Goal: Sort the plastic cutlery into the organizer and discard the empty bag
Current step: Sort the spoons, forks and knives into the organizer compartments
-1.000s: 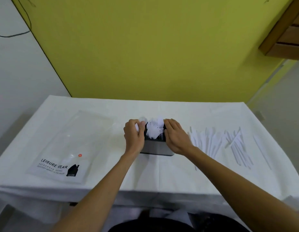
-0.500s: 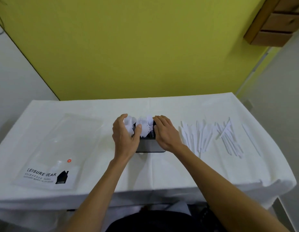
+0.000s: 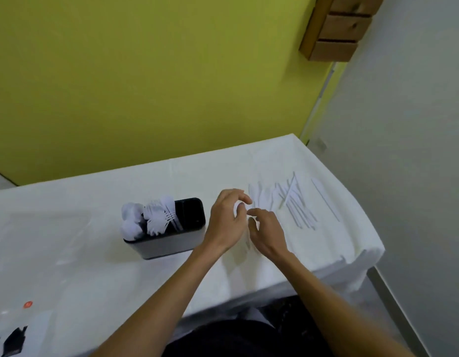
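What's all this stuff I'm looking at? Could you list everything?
organizer: one, black and grey, mid-table
spoons: several, white, organizer's left compartment
forks: several, white, middle compartment
knives: many, white, loose on the cloth at right
bag: one, clear with black print, near left corner
table: one, white cloth
wooden drawers: one unit, brown, wall upper right
left hand: one, pinches a white piece, likely a knife
right hand: one, fingers curled beside it, grip unclear

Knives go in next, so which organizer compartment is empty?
The right-end compartment: it shows only a dark interior, while the left end holds spoons and the middle holds forks.
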`<state>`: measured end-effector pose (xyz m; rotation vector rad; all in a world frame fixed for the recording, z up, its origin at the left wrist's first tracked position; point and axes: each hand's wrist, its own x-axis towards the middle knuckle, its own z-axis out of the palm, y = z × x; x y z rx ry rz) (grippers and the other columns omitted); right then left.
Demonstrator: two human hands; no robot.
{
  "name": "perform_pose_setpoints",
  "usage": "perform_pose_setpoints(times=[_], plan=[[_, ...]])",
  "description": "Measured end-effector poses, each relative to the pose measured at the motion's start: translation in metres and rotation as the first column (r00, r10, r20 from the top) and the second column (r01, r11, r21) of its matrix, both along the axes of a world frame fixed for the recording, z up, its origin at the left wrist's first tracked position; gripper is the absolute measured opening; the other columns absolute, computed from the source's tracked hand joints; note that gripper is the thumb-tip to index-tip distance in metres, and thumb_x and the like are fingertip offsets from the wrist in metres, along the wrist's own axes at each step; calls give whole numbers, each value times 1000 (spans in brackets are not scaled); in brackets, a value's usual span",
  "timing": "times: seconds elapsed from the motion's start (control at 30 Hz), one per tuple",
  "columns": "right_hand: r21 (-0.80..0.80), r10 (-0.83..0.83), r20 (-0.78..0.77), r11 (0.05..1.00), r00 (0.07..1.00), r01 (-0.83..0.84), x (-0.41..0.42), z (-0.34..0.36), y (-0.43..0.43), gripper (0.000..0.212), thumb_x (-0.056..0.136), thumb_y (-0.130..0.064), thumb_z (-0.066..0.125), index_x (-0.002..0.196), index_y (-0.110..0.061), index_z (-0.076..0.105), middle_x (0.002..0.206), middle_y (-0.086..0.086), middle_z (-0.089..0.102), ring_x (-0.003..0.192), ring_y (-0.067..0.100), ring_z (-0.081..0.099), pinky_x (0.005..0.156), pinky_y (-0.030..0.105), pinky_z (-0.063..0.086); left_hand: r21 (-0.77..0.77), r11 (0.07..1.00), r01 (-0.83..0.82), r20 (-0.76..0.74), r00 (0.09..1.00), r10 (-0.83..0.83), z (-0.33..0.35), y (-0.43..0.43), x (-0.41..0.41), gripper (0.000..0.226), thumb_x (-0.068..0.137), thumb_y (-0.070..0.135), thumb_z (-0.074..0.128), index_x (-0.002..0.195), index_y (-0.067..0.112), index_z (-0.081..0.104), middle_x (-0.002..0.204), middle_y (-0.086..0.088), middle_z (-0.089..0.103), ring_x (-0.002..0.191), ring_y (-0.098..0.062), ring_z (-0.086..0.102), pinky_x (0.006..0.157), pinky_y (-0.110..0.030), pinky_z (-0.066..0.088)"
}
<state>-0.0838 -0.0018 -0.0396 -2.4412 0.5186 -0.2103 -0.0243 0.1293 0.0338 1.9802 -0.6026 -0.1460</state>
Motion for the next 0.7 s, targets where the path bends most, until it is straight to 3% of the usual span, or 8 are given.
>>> perform_pose_setpoints(times=[0.07, 0.13, 0.2, 0.27, 0.37, 0.47, 0.57, 0.7], plan=[[-10, -41, -117, 999, 992, 40, -8, 0, -14, 26, 99, -29, 50, 120, -21, 62, 114, -1, 69, 102, 18, 63, 83, 31, 51, 62, 998, -3, -344, 939, 24, -19, -15, 2, 25, 97, 8, 45, 102, 23, 65, 115, 5, 66, 107, -10, 62, 94, -29, 50], [-29, -22, -259, 999, 966, 15, -10, 0, -13, 34, 97, -44, 52, 121, -20, 59, 111, -2, 68, 97, 18, 65, 79, 31, 52, 178, 983, -43, -468, 875, 123, -41, -22, 3, 25, 99, 13, 42, 112, 21, 62, 117, 2, 65, 105, -18, 62, 88, -30, 49], [-111, -15, -351, 993, 936, -26, -6, -2, -4, 47, 91, -59, 54, 116, -19, 55, 106, -3, 64, 90, 18, 64, 74, 32, 53, 261, 963, -65, -497, 846, 192, -54, -22, 1, 26, 98, 14, 40, 117, 18, 58, 113, 0, 64, 102, -19, 61, 81, -28, 45], [-211, -33, -417, 976, 908, -62, 1, 0, 6, 51, 88, -61, 57, 108, -14, 51, 99, 1, 59, 82, 21, 62, 66, 32, 49, 305, 949, -75, -549, 800, 240, -67, -20, 4, 23, 94, 17, 38, 108, 19, 57, 102, -3, 65, 91, -19, 62, 74, -29, 47], [-263, -31, -486, 958, 873, -112, 10, 10, 11, 20, 92, -30, 57, 87, -13, 48, 78, 2, 53, 65, 19, 57, 59, 28, 39, 380, 924, -52, -556, 785, 273, -83, -15, 15, 14, 85, 26, 34, 77, 22, 44, 76, -3, 59, 66, -21, 56, 58, -28, 45], [-280, -13, -531, 946, 848, -161, 9, 16, 2, 24, 88, -11, 51, 68, -15, 39, 60, -1, 41, 49, 15, 40, 55, 27, 34, 404, 913, -50, -536, 796, 280, -86, -22, 22, 26, 91, 28, 41, 68, 17, 38, 61, -2, 50, 64, -25, 59, 55, -29, 42], [-273, 30, -548, 938, 836, -213, 3, 16, -8, 20, 92, -11, 45, 72, -13, 44, 60, -1, 44, 49, 15, 38, 53, 27, 33, 390, 921, -27, -559, 787, 260, -84, -37, 23, 44, 95, 47, 48, 66, 13, 48, 60, -5, 57, 61, -25, 63, 61, -33, 54], [-300, 101, -541, 904, 835, -304, -5, 13, -15, 7, 98, -12, 44, 94, -10, 48, 86, 7, 59, 63, 23, 53, 58, 32, 41, 382, 924, -24, -574, 777, 258, -79, -55, 27, 57, 86, 65, 57, 69, 11, 55, 64, -6, 60, 68, -27, 69, 71, -37, 58]])
